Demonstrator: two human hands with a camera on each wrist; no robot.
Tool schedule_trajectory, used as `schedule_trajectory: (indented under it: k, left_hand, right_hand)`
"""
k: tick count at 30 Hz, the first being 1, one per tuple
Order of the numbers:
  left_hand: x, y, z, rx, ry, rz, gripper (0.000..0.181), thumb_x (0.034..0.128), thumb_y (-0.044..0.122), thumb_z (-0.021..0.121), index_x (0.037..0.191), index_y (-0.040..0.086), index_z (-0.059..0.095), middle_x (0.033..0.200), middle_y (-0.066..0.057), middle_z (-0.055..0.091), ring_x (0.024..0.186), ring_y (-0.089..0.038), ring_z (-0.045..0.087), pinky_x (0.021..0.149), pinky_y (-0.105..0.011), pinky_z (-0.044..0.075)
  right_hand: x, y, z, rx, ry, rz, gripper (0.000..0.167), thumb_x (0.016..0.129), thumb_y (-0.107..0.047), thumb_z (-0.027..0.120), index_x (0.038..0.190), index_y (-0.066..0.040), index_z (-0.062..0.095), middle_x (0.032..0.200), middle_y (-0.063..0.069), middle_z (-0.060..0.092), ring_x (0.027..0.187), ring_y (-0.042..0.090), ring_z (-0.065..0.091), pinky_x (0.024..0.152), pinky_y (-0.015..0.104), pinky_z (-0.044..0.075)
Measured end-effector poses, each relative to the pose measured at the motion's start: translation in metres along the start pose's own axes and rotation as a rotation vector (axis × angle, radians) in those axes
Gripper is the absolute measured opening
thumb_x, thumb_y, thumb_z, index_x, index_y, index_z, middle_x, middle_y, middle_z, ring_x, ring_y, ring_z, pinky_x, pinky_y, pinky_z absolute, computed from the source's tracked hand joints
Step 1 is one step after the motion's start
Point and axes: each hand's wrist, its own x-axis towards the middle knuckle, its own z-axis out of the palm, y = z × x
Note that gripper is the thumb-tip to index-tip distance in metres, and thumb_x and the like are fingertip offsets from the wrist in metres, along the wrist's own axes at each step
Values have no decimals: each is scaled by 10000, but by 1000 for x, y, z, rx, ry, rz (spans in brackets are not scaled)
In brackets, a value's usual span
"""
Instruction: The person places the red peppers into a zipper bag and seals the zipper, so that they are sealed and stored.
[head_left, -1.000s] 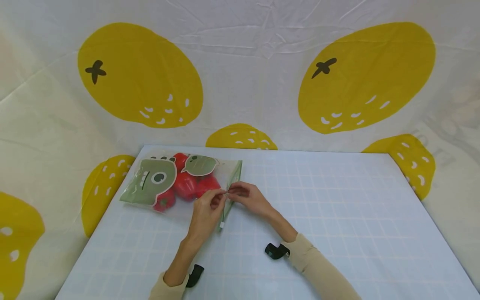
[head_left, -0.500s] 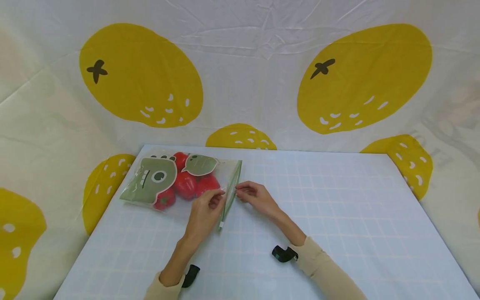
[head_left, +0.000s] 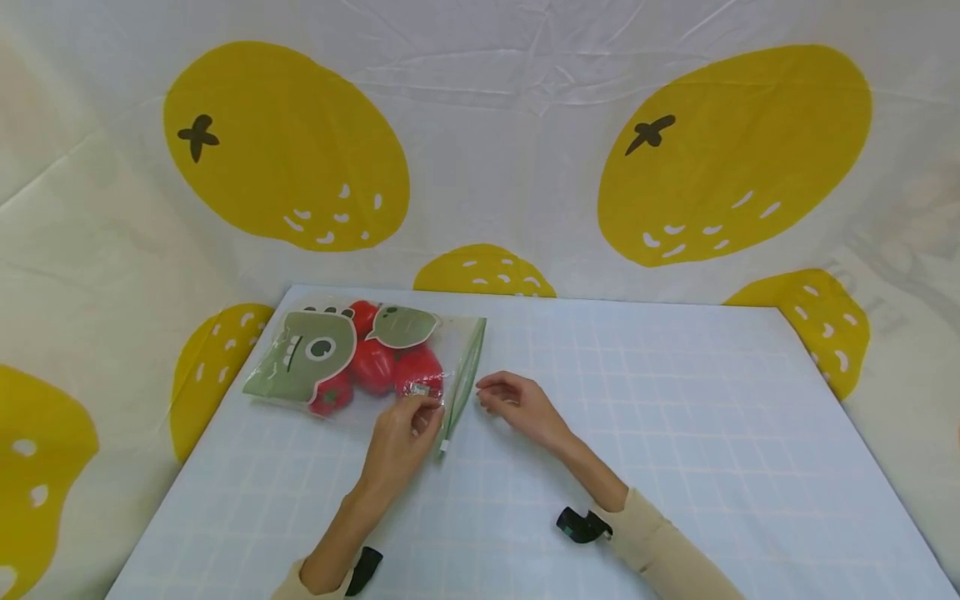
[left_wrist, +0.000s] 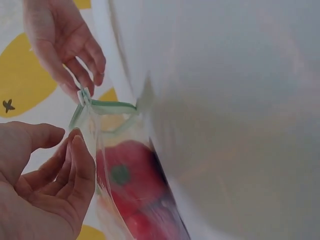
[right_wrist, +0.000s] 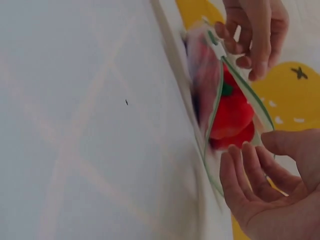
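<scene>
A clear zip bag (head_left: pixel 300 358) with a green monster print lies on the table, its green-edged mouth toward the right. Several red bell peppers (head_left: pixel 372 367) are inside it. In the right wrist view the mouth gapes, and a red pepper (right_wrist: pixel 232 112) shows through. The white zip slider (head_left: pixel 444 447) sits at the mouth's near end. My left hand (head_left: pixel 397 442) is over the bag's near right part, fingers loosely bent, thumb and index apart; whether it touches the film I cannot tell. My right hand (head_left: pixel 528 408) hovers just right of the mouth, fingers relaxed, holding nothing.
A pale checked cloth covers the table (head_left: pixel 675 400). Behind it hangs a white curtain (head_left: pixel 502 167) with large yellow fruit prints. Black wrist cameras (head_left: pixel 583 525) sit at both cuffs.
Both hands pinched the bag's mouth together a second ago. The right hand let go and drew away rightward; the left then released the edge and slid back toward the near left.
</scene>
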Motion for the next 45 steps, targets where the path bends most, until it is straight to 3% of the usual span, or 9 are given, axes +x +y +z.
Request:
schedule_trajectory:
  k: [8, 13, 17, 23, 27, 36, 40, 45]
  left_hand:
    - [-12, -3, -2, 33, -3, -96, 130, 934, 167, 775, 927, 42, 740, 757, 8, 700, 668, -98, 589, 623, -230, 534]
    - [-21, -4, -4, 87, -6, -149, 256, 942, 237, 763, 735, 88, 735, 599, 71, 640, 571, -75, 545, 555, -253, 457]
    - [-29, -3, -5, 102, -46, -205, 390, 965, 324, 731, 622, 140, 713, 491, 125, 572, 475, -52, 506, 515, -255, 392]
    - [-37, -1, -5, 56, -132, -315, 455, 982, 406, 693, 620, 133, 730, 480, 97, 585, 407, -54, 537, 505, -262, 401]
    - [-41, -3, -3, -32, -169, -372, 462, 986, 437, 676, 663, 114, 747, 515, 79, 625, 430, -89, 593, 540, -258, 423]
    - [-42, -14, 4, -406, -255, -449, 411, 1021, 327, 651, 956, -62, 765, 749, -102, 741, 625, -195, 711, 490, -299, 573]
    - [-42, -15, 8, -538, -233, -494, 368, 1027, 240, 646, 1059, -116, 732, 857, -188, 758, 711, -235, 741, 541, -337, 604]
    - [-41, -12, 12, -619, -174, -560, 308, 1016, 178, 662, 1084, -118, 711, 893, -196, 757, 711, -201, 725, 554, -320, 603]
  right_hand:
    - [-11, 1, 9, -32, -32, -8, 286, 1008, -136, 668, 1220, 56, 654, 1094, 192, 721, 988, 324, 704, 828, 290, 591]
    - [-17, 1, 18, -51, -64, -2, 256, 1008, -159, 673, 1198, 11, 679, 1060, 117, 733, 937, 232, 708, 815, 244, 581]
    - [-21, 0, 24, -36, -111, -9, 222, 1003, -163, 679, 1163, -9, 695, 1004, 110, 739, 872, 239, 707, 790, 249, 580]
    - [-25, 0, 35, -11, -172, 11, 185, 1005, -187, 680, 1093, -33, 731, 928, 127, 750, 805, 259, 704, 733, 229, 563]
    - [-25, -1, 42, 6, -195, 30, 186, 1013, -197, 669, 1066, -36, 745, 909, 119, 757, 793, 249, 709, 708, 225, 560]
    - [-25, -2, 52, 54, -180, 28, 182, 1012, -170, 666, 1025, -4, 738, 854, 145, 745, 740, 245, 682, 664, 229, 556]
    - [-24, -3, 55, 47, -165, 37, 193, 1018, -180, 658, 1026, -4, 739, 842, 107, 756, 735, 235, 695, 655, 227, 557]
    - [-23, -6, 56, 90, -171, 40, 215, 1030, -145, 633, 1045, 49, 723, 873, 169, 764, 800, 363, 735, 698, 343, 613]
